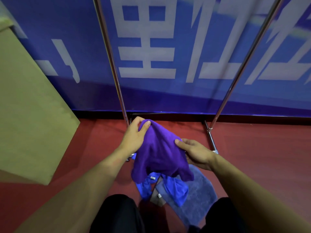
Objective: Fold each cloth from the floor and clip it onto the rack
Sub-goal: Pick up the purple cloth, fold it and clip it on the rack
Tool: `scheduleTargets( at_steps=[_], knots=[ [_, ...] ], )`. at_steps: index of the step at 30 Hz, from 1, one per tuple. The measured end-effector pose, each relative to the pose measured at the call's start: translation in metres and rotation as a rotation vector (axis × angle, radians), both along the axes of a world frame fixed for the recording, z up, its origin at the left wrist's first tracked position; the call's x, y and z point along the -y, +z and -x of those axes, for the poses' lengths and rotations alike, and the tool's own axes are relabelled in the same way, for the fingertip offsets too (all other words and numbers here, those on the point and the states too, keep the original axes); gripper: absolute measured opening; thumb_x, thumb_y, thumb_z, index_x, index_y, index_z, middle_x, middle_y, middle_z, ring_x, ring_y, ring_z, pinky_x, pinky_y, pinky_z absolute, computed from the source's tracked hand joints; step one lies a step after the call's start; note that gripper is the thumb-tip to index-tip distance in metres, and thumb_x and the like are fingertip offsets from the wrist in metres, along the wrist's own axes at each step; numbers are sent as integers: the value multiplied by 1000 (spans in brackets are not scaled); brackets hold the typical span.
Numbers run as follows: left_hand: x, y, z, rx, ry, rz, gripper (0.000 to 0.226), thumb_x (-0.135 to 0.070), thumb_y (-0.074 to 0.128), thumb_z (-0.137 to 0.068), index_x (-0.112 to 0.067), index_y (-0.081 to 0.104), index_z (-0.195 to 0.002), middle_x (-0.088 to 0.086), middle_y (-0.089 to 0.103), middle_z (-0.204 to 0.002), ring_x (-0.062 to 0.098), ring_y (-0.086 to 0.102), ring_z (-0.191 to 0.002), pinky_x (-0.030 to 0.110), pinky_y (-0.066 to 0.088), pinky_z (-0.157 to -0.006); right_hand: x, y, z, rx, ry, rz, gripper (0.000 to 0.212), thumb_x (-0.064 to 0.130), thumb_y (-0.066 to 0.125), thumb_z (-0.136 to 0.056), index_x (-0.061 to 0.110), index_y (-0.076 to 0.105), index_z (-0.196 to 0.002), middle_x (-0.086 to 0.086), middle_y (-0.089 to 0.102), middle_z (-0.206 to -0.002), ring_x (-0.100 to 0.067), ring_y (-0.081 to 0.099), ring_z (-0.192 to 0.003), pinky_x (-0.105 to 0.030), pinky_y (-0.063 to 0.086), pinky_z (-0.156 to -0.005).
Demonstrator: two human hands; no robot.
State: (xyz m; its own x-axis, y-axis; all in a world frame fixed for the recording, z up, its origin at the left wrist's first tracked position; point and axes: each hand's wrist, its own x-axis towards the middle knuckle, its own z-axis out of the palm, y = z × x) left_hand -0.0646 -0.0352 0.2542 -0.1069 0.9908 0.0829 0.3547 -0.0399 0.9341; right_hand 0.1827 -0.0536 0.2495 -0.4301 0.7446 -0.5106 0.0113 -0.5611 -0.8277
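Both my hands, left [134,133] and right [196,153], pinch the purple cloth [159,153]; folding seems barely begun, so next I find corners.

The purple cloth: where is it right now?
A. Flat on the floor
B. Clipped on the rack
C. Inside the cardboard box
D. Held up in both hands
D: the left hand and right hand each grip an edge of the purple cloth, which hangs above the other cloths.
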Motion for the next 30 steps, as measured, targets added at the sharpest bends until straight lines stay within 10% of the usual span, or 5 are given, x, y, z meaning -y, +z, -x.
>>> scheduleTargets(
  at_steps=[5,9,12,20,30],
  knots=[
    [-2,-34,-3,66,85,79,18,-39,57,-95,-22,60,-90,10,69,-88,16,60,-81,45,51,-84,0,19,16,150,-106,-349,19,15,56,-101,5,52,-117,-9,70,-97,-9,66,-78,-21,56,-70],
    [1,-54,-15,143,137,175,14,-34,58,-98,-21,62,-96,2,70,-90,18,62,-86,34,51,-83,-2,39,24,104,5,-463,60,10,59,-99,30,35,-150,-7,71,-115,-15,64,-85,-36,57,-85],
    [13,-49,-35,379,200,257,3,-18,57,-101,-19,59,-98,1,64,-95,22,58,-96,23,47,-80,-1,56,35,101,40,-554,37,9,55,-101,19,60,-136,7,70,-115,-1,62,-88,-23,51,-85],
    [52,-66,-50,1141,57,939,73,-71,53,-86,-11,71,-125,18,69,-126,38,67,-114,54,46,-107,-8,84,36,27,120,-589,77,-7,78,-78,19,49,-145,15,57,-141,4,52,-129,-11,43,-99],
    [43,-58,-18,1330,141,721,34,-33,71,-87,-8,72,-110,15,75,-102,30,74,-91,43,58,-91,-21,36,-13,101,-153,-433,83,-5,83,-70,25,54,-142,-3,65,-134,-22,62,-124,-48,45,-110]
  ],
)
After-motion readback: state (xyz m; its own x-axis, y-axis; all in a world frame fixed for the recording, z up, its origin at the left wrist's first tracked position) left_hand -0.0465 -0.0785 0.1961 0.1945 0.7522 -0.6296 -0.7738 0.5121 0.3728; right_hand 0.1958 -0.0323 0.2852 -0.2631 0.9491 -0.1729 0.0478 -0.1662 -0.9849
